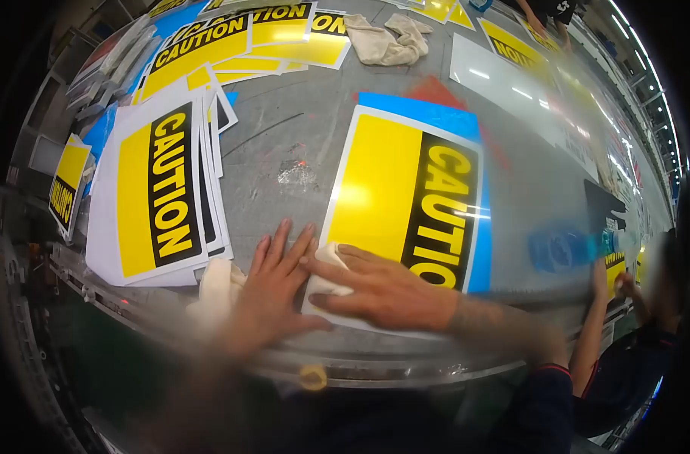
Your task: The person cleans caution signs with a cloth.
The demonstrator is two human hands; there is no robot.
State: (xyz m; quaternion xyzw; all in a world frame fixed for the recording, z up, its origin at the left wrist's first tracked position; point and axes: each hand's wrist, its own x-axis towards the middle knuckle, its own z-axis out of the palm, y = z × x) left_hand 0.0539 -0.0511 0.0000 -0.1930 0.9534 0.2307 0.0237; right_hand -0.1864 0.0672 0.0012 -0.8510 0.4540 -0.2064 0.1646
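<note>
A yellow and black CAUTION sign (405,189) lies flat on the grey worktable (284,144), over a blue sheet. My right hand (383,291) reaches across from the right and presses a small white cloth (326,272) onto the sign's near left corner. My left hand (273,284) lies flat with fingers spread on the table, just left of that corner and touching the cloth's edge. A second pale cloth (216,284) sits beside my left wrist.
A stack of CAUTION signs (155,197) lies to the left, more signs (239,41) at the back. A crumpled rag (386,38) rests at the far middle. A blue bottle (568,246) stands at right, near another person's arm (594,318).
</note>
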